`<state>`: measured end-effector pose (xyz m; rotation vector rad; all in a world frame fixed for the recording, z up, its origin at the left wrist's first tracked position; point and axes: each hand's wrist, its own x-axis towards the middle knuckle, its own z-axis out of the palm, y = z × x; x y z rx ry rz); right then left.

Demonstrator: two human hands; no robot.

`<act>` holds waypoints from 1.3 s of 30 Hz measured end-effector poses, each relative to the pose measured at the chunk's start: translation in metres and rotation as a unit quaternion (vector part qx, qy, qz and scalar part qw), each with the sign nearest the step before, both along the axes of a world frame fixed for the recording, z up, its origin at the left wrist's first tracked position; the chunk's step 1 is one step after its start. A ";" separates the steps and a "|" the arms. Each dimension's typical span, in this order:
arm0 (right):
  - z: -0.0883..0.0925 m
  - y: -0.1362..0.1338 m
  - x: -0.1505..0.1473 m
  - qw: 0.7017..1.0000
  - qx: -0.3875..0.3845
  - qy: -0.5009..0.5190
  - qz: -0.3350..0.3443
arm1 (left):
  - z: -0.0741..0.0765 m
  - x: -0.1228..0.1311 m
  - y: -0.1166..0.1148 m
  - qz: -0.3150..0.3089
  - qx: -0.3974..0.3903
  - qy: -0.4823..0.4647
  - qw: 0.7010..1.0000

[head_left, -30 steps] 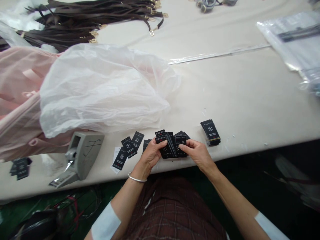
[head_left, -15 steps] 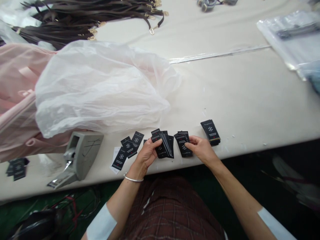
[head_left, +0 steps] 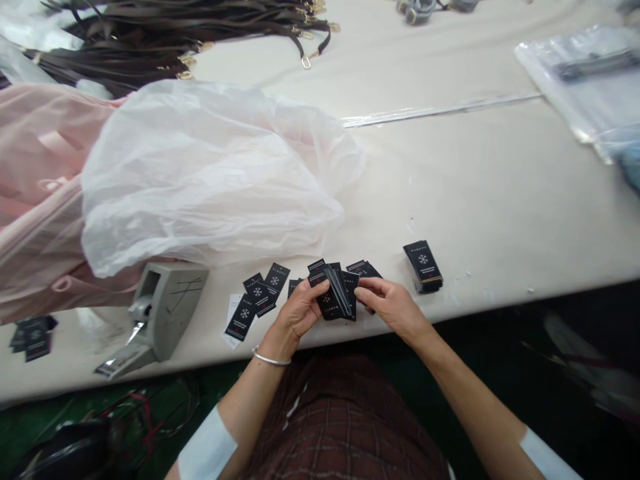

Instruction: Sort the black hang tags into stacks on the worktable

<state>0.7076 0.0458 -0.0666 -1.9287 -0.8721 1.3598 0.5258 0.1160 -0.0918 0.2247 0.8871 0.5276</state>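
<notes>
My left hand (head_left: 301,308) is closed around a fanned bunch of black hang tags (head_left: 335,297) printed with white snowflakes and small red marks. At the right side of that fan, my right hand (head_left: 391,305) pinches the edge of one tag between thumb and fingers. Partly hidden behind the right hand lie a few more black tags (head_left: 367,268). A neat stack of tags (head_left: 423,265) sits further right. Left of my left hand, several loose tags (head_left: 257,295) overlap on the tabletop, with a white slip beneath them.
A grey metal device (head_left: 175,313) stands near the front edge at left, with more dark tags (head_left: 34,339) beyond it. Behind are a pink bag (head_left: 40,180) under white plastic wrapping (head_left: 210,180), dark straps (head_left: 150,40) with gold hooks, and a clear plastic bag (head_left: 590,87) at right.
My right hand has moved left, off the small pile of tags on the table, to the right edge of the fan. My left hand has shifted slightly right with its tags.
</notes>
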 end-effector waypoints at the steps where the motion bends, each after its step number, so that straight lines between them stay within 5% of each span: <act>1: -0.002 0.001 -0.004 0.998 -0.020 0.058 -0.009 | 0.001 0.001 0.000 -0.002 0.002 -0.003 1.000; 8: -0.012 0.003 0.005 0.982 -0.019 0.143 -0.123 | 0.001 -0.006 0.003 0.007 0.011 0.018 1.000; 16: -0.009 0.005 0.005 0.978 -0.024 0.171 -0.121 | -0.003 -0.003 -0.002 -0.008 0.047 0.025 0.999; 22: -0.010 0.006 0.022 0.999 -0.030 -0.005 -0.031 | -0.005 -0.007 0.002 0.013 0.045 0.058 0.997; 27: -0.011 0.006 0.035 0.984 -0.035 -0.143 0.103 | -0.004 -0.008 0.002 0.020 0.037 0.066 0.997; 32: 0.000 0.001 0.033 0.952 0.044 -0.295 0.065 | -0.005 -0.006 0.000 0.011 0.034 0.054 0.998; 34: 0.004 0.000 0.027 0.965 0.067 -0.252 0.022 | -0.004 -0.004 -0.003 0.011 0.034 0.044 0.998; 36: 0.003 -0.001 0.019 0.994 0.032 -0.105 -0.009 | -0.002 -0.001 -0.006 0.016 0.032 0.029 0.999; 39: -0.005 -0.003 0.007 0.998 -0.014 0.058 -0.034 | 0.000 0.004 -0.012 0.022 0.027 0.001 0.999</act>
